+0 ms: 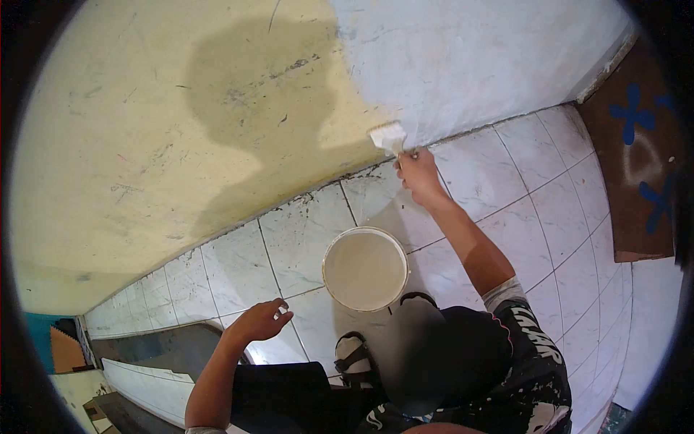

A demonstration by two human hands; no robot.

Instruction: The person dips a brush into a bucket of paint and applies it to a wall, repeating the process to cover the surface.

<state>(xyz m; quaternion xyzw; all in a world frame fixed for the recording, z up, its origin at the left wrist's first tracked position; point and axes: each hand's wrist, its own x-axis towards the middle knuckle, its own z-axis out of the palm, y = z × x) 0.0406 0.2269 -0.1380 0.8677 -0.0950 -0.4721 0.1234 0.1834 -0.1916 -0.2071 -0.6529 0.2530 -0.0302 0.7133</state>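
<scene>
My right hand (420, 175) is closed around the handle of a paintbrush (390, 136), whose wide white bristles lie against the lower wall close to the floor. Here the yellow wall (130, 145) meets an area of white paint (470, 58). A round bucket of off-white paint (365, 269) stands on the tiles between my feet and the wall. Left of the bucket, my left hand (264, 320) hovers with loosely bent fingers, thumb and fingertips apart, and I see nothing held in it.
White floor tiles (491, 166) run along the wall, with dark specks near its base. A brown board with blue shapes (636, 145) stands at the right. At the lower left are a dark flat panel (173, 349) and a white strip (148, 387). My sandalled foot (352, 356) is close to the bucket.
</scene>
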